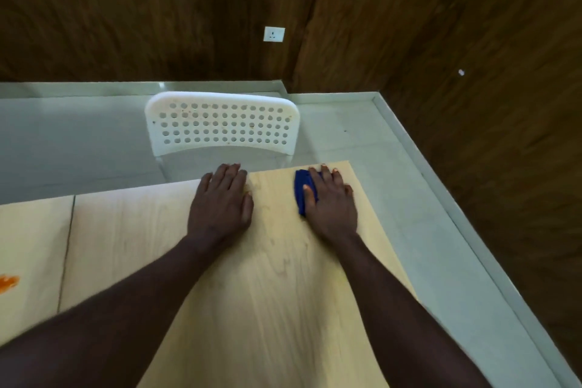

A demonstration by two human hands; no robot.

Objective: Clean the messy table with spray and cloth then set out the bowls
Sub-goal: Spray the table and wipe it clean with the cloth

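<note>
A light wooden table (258, 277) fills the lower middle of the view. My right hand (330, 201) presses a blue cloth (301, 187) flat onto the table near its far right corner, fingers spread over it. My left hand (222, 201) lies flat on the table near the far edge, fingers straight, holding nothing. An orange smear (8, 283) marks the table at the far left. No spray bottle or bowls are in view.
A white perforated plastic chair (222, 126) stands just beyond the table's far edge. A pale tiled floor (409, 198) runs along the right side, bounded by dark wooden walls (472, 72) with a white socket (274, 34).
</note>
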